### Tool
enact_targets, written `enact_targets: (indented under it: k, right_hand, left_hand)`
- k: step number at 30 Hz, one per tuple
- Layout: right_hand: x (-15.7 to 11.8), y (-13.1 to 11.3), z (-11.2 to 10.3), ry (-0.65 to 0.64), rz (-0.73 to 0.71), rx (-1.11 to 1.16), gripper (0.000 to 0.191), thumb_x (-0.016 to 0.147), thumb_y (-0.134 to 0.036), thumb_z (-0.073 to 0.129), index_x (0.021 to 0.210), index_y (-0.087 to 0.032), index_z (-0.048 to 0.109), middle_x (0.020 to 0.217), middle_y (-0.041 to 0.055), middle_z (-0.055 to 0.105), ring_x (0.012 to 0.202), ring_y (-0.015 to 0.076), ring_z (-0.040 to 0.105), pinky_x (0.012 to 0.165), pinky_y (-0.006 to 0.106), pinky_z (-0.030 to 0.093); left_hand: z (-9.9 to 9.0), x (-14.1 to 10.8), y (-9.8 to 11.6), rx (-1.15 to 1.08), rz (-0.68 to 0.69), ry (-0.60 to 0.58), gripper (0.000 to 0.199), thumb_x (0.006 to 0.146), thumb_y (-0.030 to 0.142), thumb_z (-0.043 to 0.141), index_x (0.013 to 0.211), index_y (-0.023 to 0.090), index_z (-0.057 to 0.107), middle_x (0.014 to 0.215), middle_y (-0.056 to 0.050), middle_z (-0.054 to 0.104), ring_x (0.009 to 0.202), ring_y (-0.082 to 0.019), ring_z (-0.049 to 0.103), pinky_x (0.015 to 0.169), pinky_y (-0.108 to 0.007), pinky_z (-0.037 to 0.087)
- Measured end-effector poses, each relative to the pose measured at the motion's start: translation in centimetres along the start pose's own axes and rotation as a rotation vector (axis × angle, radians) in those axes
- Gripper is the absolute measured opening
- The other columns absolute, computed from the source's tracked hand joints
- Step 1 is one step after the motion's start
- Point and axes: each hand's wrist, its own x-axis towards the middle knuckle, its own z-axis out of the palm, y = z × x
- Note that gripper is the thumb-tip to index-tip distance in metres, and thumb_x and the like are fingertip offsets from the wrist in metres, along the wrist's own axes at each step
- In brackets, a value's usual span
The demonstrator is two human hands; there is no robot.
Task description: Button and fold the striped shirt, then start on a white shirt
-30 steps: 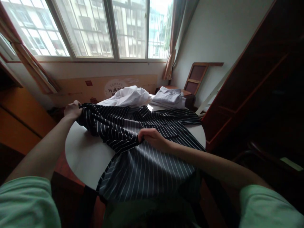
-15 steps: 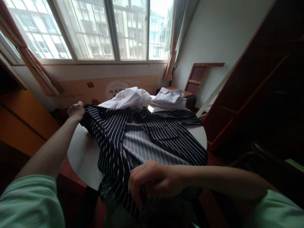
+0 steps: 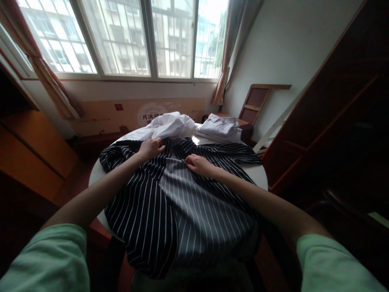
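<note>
A black shirt with white stripes [image 3: 142,207] lies spread over the round white table [image 3: 95,175], its lower part hanging over the near edge. The front is parted, and the greyer inside of the cloth shows in the middle. My left hand [image 3: 151,148] is closed on the shirt near the collar, on the left side. My right hand [image 3: 199,164] rests on the right front just below the collar, its fingers curled at the edge of the cloth; whether they pinch it is hard to tell.
Behind the shirt lie a crumpled white garment [image 3: 172,125] and a folded white stack [image 3: 220,127]. A wooden chair [image 3: 253,103] stands behind at the right, near a dark wooden panel [image 3: 304,134]. An orange cabinet [image 3: 36,150] is at the left.
My left hand has moved from the shirt's far left end in to the collar area. My right hand has gone from the near hem up to the collar. The left front now lies flatter and wider.
</note>
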Motion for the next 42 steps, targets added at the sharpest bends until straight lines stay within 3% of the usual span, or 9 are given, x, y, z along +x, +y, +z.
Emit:
enact_targets:
  k: [5, 12, 18, 21, 26, 28, 34, 38, 42]
  right_hand:
    - [-0.7, -0.4, 0.3, -0.046, -0.044, -0.159, 0.018, 0.081, -0.02, 0.045, 0.09, -0.011, 0.057, 0.092, 0.0105, 0.058, 0.084, 0.017, 0.055, 0.074, 0.025, 0.038]
    - [-3.0, -1.7, -1.4, -0.16, -0.075, -0.136, 0.023, 0.085, -0.026, 0.04, 0.097, -0.014, 0.056, 0.085, 0.01, 0.064, 0.078, 0.0194, 0.059, 0.07, 0.027, 0.04]
    - [0.9, -1.7, -0.7, -0.004, 0.128, -0.204, 0.046, 0.085, -0.025, 0.039, 0.129, -0.015, 0.034, 0.093, 0.0136, 0.064, 0.084, 0.0246, 0.061, 0.07, 0.031, 0.042]
    - [3.4, -1.0, -0.2, 0.026, 0.164, -0.186, 0.04, 0.082, -0.021, 0.04, 0.121, -0.018, 0.046, 0.099, 0.0116, 0.064, 0.09, 0.0238, 0.059, 0.075, 0.031, 0.042]
    - [5.7, -0.3, 0.1, 0.116, 0.183, -0.115, 0.029, 0.08, -0.018, 0.039, 0.099, -0.018, 0.061, 0.095, 0.0094, 0.065, 0.088, 0.0223, 0.059, 0.077, 0.03, 0.041]
    - [6.1, -0.3, 0.3, 0.174, 0.217, -0.078, 0.029, 0.079, -0.018, 0.04, 0.099, -0.017, 0.06, 0.093, 0.0094, 0.065, 0.086, 0.0224, 0.059, 0.076, 0.03, 0.041]
    - [6.5, -0.1, 2.6, 0.34, 0.297, 0.149, 0.026, 0.077, -0.013, 0.04, 0.093, -0.019, 0.059, 0.085, 0.0051, 0.066, 0.081, 0.0192, 0.06, 0.074, 0.027, 0.041]
    - [6.5, 0.6, 4.2, 0.413, 0.33, 0.372, 0.02, 0.075, -0.012, 0.041, 0.08, -0.019, 0.06, 0.076, 0.0017, 0.065, 0.075, 0.0166, 0.06, 0.072, 0.025, 0.042]
    - [6.7, 1.2, 4.5, 0.452, 0.418, 0.576, 0.022, 0.079, -0.022, 0.041, 0.065, -0.019, 0.056, 0.061, -0.0004, 0.06, 0.064, 0.0149, 0.059, 0.066, 0.026, 0.044]
  left_hand:
    - [3.4, 0.3, 0.9, 0.035, 0.008, -0.049, 0.03, 0.079, 0.031, 0.055, 0.106, 0.016, 0.055, 0.106, -0.008, 0.055, 0.097, -0.021, 0.054, 0.079, -0.034, 0.045]
    - [4.2, -0.8, 0.3, 0.166, 0.165, -0.126, 0.018, 0.076, 0.024, 0.046, 0.079, 0.015, 0.061, 0.081, -0.009, 0.061, 0.077, -0.019, 0.056, 0.071, -0.028, 0.041]
    - [3.7, -2.8, 2.4, 0.238, 0.273, -0.066, 0.018, 0.077, 0.022, 0.042, 0.076, 0.017, 0.058, 0.082, -0.006, 0.059, 0.072, -0.016, 0.054, 0.065, -0.026, 0.04]
    - [3.1, -3.5, 3.4, 0.262, 0.296, -0.047, 0.018, 0.076, 0.022, 0.041, 0.075, 0.017, 0.059, 0.081, -0.005, 0.059, 0.072, -0.016, 0.054, 0.063, -0.025, 0.039]
    - [1.7, -3.3, 3.5, 0.062, 0.433, -0.418, 0.015, 0.072, 0.025, 0.049, 0.067, 0.018, 0.061, 0.066, 0.0, 0.059, 0.06, -0.012, 0.051, 0.059, -0.022, 0.036]
    - [1.8, -2.4, 2.9, -0.013, 0.408, -0.472, 0.02, 0.072, 0.033, 0.049, 0.065, 0.018, 0.062, 0.059, 0.001, 0.057, 0.055, -0.011, 0.048, 0.055, -0.022, 0.035]
    - [5.1, 0.8, 1.6, -0.02, 0.019, 0.043, 0.026, 0.073, 0.039, 0.053, 0.082, 0.015, 0.06, 0.077, -0.007, 0.064, 0.07, -0.018, 0.057, 0.061, -0.025, 0.039]
    - [7.2, 1.5, 1.9, 0.032, -0.176, 0.131, 0.041, 0.076, 0.043, 0.05, 0.105, 0.014, 0.053, 0.094, -0.014, 0.064, 0.084, -0.025, 0.059, 0.069, -0.03, 0.042]
    - [7.5, 1.8, 2.3, 0.097, -0.229, 0.128, 0.04, 0.08, 0.044, 0.043, 0.105, 0.016, 0.056, 0.099, -0.016, 0.063, 0.093, -0.028, 0.058, 0.073, -0.035, 0.043]
